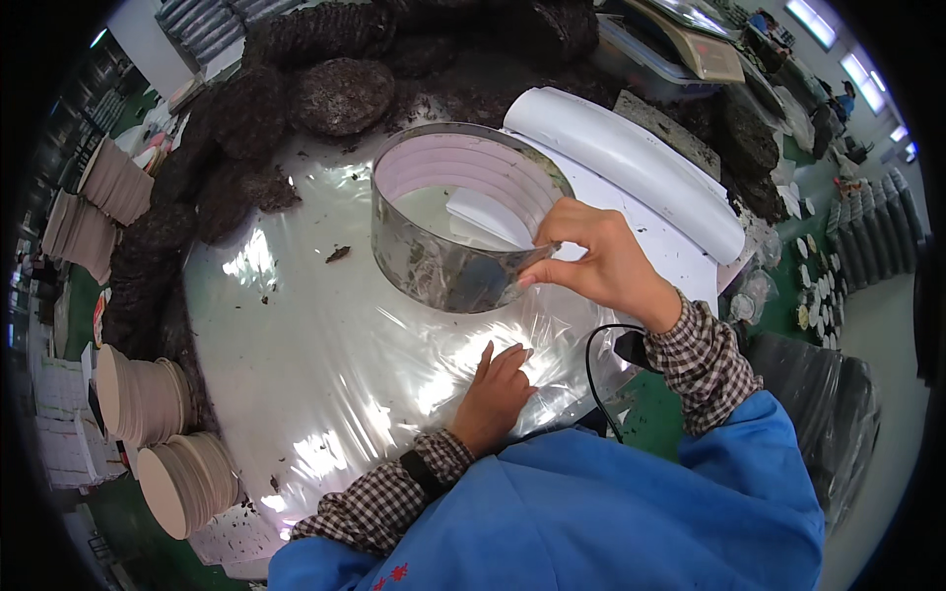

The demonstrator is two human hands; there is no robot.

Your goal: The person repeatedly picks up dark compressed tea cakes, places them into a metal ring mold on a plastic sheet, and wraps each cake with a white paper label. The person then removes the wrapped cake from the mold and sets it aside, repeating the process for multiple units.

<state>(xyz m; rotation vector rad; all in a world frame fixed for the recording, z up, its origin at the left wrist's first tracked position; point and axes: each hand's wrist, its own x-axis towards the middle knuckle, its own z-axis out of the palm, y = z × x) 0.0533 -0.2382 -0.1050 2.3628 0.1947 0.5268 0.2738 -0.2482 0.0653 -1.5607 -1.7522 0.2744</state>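
Ring wall: a broad, bottomless hoop, seemingly metal, is gripped at its near right edge by the right hand; thumb is set outside and fingers are hooked over the rim, probably so that the thin wall can be controlled from one side.
Clear film: the left hand is laid palm down, fingers loosely spread and nothing grasped, on the glossy plastic film, perhaps to keep it flat.
Hoop position: it is seen upright over the film, mid-surface; whether its lower edge is lifted cannot be told.
Hoop look: the outside is grey, mottled and smeared; the inside is banded in pale pink, and a white sheet piece is framed through the opening.
White roll: beyond the hoop, a rolled white sheet is laid aslant, apparently kept within reach.
Surface edges: dark, rough cakes are heaped at the back, and pale round discs are stacked at the left, seemingly to leave the middle free.
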